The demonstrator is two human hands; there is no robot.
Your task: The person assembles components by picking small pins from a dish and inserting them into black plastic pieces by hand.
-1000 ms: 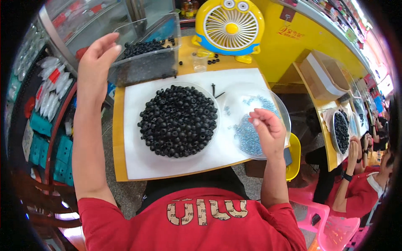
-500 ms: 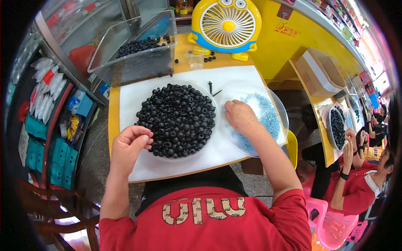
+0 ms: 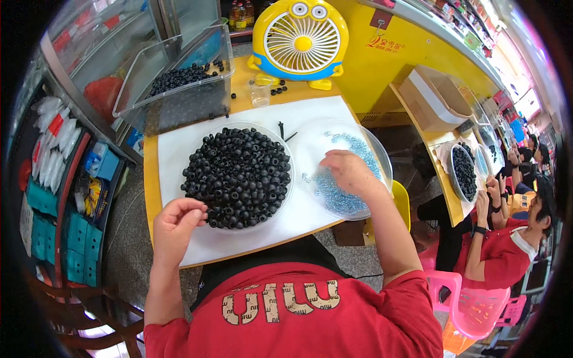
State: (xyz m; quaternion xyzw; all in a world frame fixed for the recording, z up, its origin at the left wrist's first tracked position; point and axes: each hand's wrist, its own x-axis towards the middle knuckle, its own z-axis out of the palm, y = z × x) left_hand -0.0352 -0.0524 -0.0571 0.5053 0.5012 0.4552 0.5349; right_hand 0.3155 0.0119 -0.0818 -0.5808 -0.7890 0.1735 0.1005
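A round clear tray (image 3: pixel 290 190) is heaped with black, ball-shaped pieces (image 3: pixel 239 173) that have holes in them. At its near left rim is my left hand (image 3: pixel 176 230), thumb and fingertips pinched together; whatever they hold is too small to make out. To the right lies a second round clear tray (image 3: pixel 389 161) with many tiny pale blue see-through pieces (image 3: pixel 343 200) spread in it. Over this tray hangs my right hand (image 3: pixel 349 172), palm down with bent fingers pressed together. What is between these fingertips is hidden.
A white sheet (image 3: pixel 203 253) covers the wooden table. Two thin black pieces (image 3: pixel 281 129) lie between the trays. Behind stand a clear bin (image 3: pixel 173 113) of black pieces, a small clear cup (image 3: pixel 260 95) and a yellow fan (image 3: pixel 301 45). At right, a co-worker (image 3: pixel 501 250) sits at another table.
The whole view has shifted, so the table sits farther left. My right hand has moved inward over the blue pieces from the tray's left side. My left hand stays pinched by the black heap.
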